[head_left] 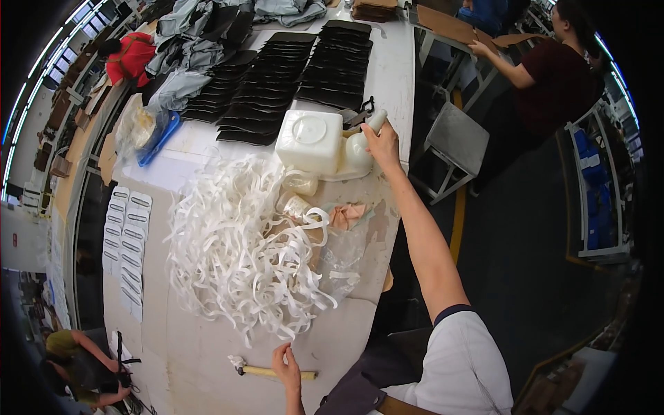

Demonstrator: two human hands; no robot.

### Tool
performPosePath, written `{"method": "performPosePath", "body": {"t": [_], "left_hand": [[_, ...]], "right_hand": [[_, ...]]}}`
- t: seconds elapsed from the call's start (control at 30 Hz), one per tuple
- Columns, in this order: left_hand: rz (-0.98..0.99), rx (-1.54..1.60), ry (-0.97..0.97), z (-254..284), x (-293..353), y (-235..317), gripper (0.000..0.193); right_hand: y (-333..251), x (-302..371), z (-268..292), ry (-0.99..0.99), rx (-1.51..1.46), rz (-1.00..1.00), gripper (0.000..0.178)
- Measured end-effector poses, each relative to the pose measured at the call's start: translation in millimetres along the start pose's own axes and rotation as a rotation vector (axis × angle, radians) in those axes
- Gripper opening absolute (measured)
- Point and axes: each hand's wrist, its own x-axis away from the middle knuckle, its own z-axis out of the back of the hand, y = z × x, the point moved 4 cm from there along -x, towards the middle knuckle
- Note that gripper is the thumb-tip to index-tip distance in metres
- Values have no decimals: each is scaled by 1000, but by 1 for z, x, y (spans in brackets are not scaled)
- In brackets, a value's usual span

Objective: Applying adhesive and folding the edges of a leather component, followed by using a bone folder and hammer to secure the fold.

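My right hand (384,148) reaches far out, its fingers closed around a whitish rounded cylinder (377,120) beside a white plastic container (311,144). Black-handled scissors (360,114) lie just past those fingers. Close to me, my left hand (286,368) is pinched at the near edge of a heap of white strips (242,242); a strip's end seems to be between thumb and forefinger. A hammer (266,372) with a pale wooden handle lies partly beneath this hand. Next to the heap stand a small pale cup (300,182) and a crumpled peach-coloured cloth (347,216).
Rows of black flat pieces (270,83) cover the far table (190,373). Grey fabric (187,41) and a blue tray (159,140) lie far left, pale cards (131,235) nearer. A stool (456,138) and a co-worker (560,76) are at right; others work at left.
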Motion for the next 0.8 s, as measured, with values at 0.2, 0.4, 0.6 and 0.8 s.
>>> {"method": "performPosePath", "body": {"t": [0.2, 0.4, 0.6, 0.8], "left_hand": [[147, 42, 37, 3, 27, -18, 15], [97, 43, 41, 19, 54, -1, 15], [177, -79, -95, 33, 107, -16, 24], [144, -137, 10, 89, 166, -27, 20]], "right_hand": [[2, -9, -17, -17, 105, 259, 48], [11, 1, -11, -121, -89, 92, 50], [11, 10, -21, 59, 113, 294, 57], [-16, 26, -40, -289, -155, -18, 47]]}}
